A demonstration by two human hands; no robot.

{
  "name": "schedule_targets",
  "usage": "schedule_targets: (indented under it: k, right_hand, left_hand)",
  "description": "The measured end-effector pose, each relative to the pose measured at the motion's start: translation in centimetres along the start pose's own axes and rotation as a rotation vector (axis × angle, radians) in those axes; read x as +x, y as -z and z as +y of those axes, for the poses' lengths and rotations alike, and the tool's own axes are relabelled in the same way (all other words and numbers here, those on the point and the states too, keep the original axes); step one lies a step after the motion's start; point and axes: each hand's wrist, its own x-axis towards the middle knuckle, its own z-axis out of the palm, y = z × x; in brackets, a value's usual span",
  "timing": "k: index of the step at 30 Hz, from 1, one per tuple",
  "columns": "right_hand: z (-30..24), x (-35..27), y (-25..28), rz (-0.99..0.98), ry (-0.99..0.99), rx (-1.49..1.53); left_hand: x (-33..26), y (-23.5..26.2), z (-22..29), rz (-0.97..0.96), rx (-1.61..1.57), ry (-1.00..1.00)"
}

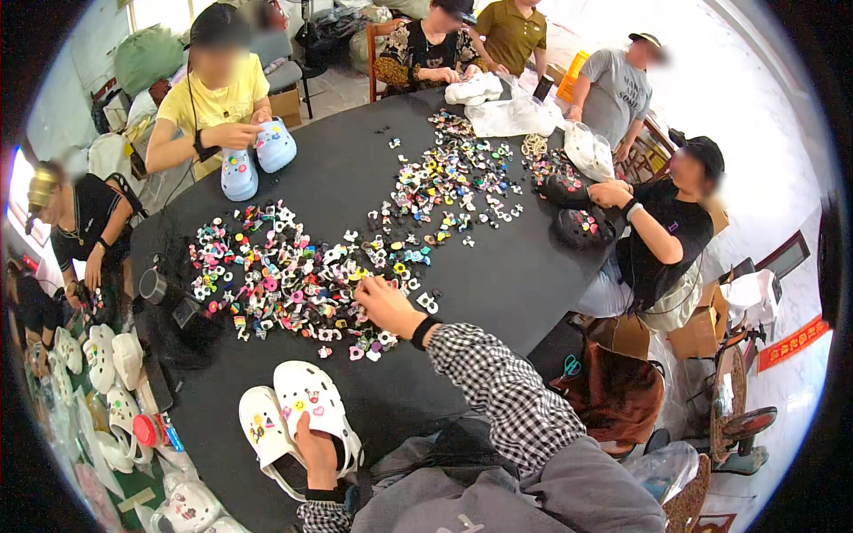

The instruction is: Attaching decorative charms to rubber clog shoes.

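Near the table's front edge stands a pair of white clogs, the left clog point(264, 426) beside the right clog point(313, 395). Colourful charms dot both uppers, among them a yellow smiley and a pink heart. My left hand point(317, 449) grips the right clog at its foot opening, thumb up against the upper. Ahead, my right hand point(389, 306) rests at the near right side of a large heap of loose shoe charms point(284, 275). Its fingers are bent down among the charms; what lies between the fingertips is hidden.
A second charm heap point(453, 178) spreads farther back on the black table point(498, 302). Across it, one person holds pale blue clogs point(240, 173); at right, another handles black clogs point(582, 226). A round metal tin point(153, 285) sits left. More white clogs point(102, 355) line the left side.
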Motion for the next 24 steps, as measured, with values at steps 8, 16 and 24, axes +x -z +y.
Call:
schedule_targets:
  k: [8, 16, 24]
  right_hand:
    - [2.6, -3.1, 0.7, -0.007, -0.256, 0.316]
    - [0.0, -3.7, 1.8, -0.113, -0.213, 0.305]
    - [-1.9, -6.0, 4.5, -0.187, -0.006, 0.217]
  left_hand:
    - [-0.3, -0.7, 0.0, -0.007, 0.029, 0.009]
    - [-0.6, -0.3, 0.1, 0.011, 0.077, -0.001]
    - [0.2, 0.1, -0.3, -0.002, 0.024, -0.014]
